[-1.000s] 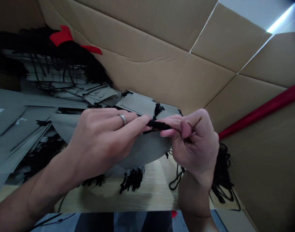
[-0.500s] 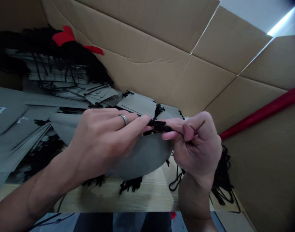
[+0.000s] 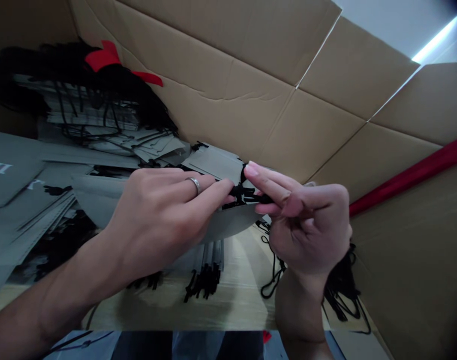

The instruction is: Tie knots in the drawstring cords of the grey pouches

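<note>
My left hand (image 3: 164,212), with a ring on one finger, pinches a black cord (image 3: 248,195) near the middle of the view. Opposite it, my right hand (image 3: 309,227) grips the cord's other end between thumb and bent fingers, its index finger reaching out over the cord. A short stretch of cord with what looks like a knot shows between the hands. Just below lies the curved grey sheet of a paper bag (image 3: 234,228), partly covered by my left hand. Where the cord passes into the bag is hidden.
Stacked grey bags (image 3: 93,117) with black cords and a red strip (image 3: 103,57) stand at the back left. More grey bags (image 3: 11,190) lie at left. Loose black cords (image 3: 343,290) lie at right. Cardboard walls (image 3: 213,60) enclose the wooden table (image 3: 243,310).
My right index finger has straightened and lifted, and that hand has shifted slightly right. The grey sheet's lower edge has risen, uncovering bundled bags with black cord ends beneath it.
</note>
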A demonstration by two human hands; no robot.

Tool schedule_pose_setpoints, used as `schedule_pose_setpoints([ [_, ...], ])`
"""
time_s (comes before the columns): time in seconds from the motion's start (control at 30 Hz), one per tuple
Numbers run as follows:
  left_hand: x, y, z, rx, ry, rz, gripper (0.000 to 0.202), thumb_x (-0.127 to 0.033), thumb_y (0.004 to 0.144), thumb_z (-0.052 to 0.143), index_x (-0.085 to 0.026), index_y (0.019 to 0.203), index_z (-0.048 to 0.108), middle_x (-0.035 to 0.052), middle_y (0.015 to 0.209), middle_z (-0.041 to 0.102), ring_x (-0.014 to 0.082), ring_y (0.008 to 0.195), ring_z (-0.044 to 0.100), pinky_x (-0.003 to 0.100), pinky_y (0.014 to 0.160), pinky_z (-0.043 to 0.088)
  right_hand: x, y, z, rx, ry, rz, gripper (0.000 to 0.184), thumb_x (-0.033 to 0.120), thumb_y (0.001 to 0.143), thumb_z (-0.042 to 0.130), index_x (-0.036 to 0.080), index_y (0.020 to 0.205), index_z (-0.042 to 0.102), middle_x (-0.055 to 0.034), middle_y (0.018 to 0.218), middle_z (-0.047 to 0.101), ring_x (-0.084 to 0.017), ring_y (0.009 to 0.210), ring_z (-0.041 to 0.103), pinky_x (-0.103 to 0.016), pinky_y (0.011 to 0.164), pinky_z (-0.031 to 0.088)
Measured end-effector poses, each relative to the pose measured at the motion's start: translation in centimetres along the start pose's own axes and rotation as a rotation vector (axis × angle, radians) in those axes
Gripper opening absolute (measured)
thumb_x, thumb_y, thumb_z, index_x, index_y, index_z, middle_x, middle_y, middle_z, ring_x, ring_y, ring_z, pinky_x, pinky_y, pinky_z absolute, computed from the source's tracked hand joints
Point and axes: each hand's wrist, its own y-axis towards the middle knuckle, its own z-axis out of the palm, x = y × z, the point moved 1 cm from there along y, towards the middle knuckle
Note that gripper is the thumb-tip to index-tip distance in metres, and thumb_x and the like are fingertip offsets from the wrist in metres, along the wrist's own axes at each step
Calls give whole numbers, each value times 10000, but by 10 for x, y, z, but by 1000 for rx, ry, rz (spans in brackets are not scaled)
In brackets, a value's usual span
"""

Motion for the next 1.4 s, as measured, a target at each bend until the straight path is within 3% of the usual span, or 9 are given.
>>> schedule_pose_setpoints([
  [0.27, -3, 2, -3, -16, -43, -7, 237, -204, 1235, 572, -252, 1076, 741, -88, 790, 786, 148, 649, 752, 331, 609, 538, -3, -4, 3, 33, 29, 13, 331, 39, 1151, 668, 344, 1272, 629, 43, 1466, 891, -217, 1464, 816, -323, 952, 836],
  [0.43, -3, 0, -3, -29, -48, -2, 185, -176, 1229, 573, -228, 1145, 730, -66, 830, 816, 156, 682, 785, 340, 605, 532, -2, -4, 2, 53, -42, 30, 285, 86, 1180, 637, 362, 1249, 640, 36, 1452, 894, -253, 1442, 830, -368, 881, 852],
  [0.6, -4, -3, -5, -8, -50, -24, 135, -216, 1239, 589, -249, 1225, 719, -44, 876, 850, 183, 741, 826, 368, 610, 557, -2, -3, 3, 10, -54, 17, 275, 111, 1180, 666, 352, 1312, 682, 32, 1453, 894, -259, 1406, 852, -397, 980, 846],
  [0.73, -5, -6, -4, 12, -64, -56, 145, -195, 1229, 593, -257, 1255, 721, -39, 874, 841, 189, 767, 832, 375, 666, 586, -2, -3, 5, 0, -49, 22, 295, 104, 1173, 662, 363, 1311, 697, 43, 1449, 895, -255, 1390, 862, -376, 935, 851],
  [0.97, -1, -4, -1, -39, -56, 14, 111, -215, 1220, 644, -228, 1301, 718, -32, 872, 846, 192, 744, 826, 383, 625, 580, -3, -3, 4, -2, -29, 11, 301, 107, 1183, 613, 377, 1303, 669, 44, 1445, 896, -249, 1391, 860, -351, 862, 851],
  [1.1, -2, -4, -3, -6, -73, -34, 136, -214, 1228, 617, -249, 1297, 728, -31, 876, 849, 190, 776, 840, 375, 654, 592, -2, -4, 4, 17, -40, 34, 322, 80, 1196, 571, 370, 1307, 656, 22, 1460, 889, -262, 1409, 852, -377, 825, 858],
  [1.3, -4, -4, -4, -11, -82, -16, 127, -207, 1221, 632, -222, 1282, 741, -18, 866, 847, 197, 753, 836, 389, 619, 591, 2, -5, 4, 12, -73, 49, 336, 54, 1169, 620, 371, 1271, 662, 8, 1431, 901, -281, 1379, 869, -409, 814, 863],
  [1.4, -5, -5, -5, 9, -78, -31, 135, -213, 1228, 616, -237, 1306, 724, -27, 882, 847, 196, 764, 831, 391, 650, 611, 0, -4, 2, 19, -45, 49, 345, 46, 1167, 613, 359, 1301, 674, 5, 1442, 899, -262, 1381, 870, -371, 793, 847],
])
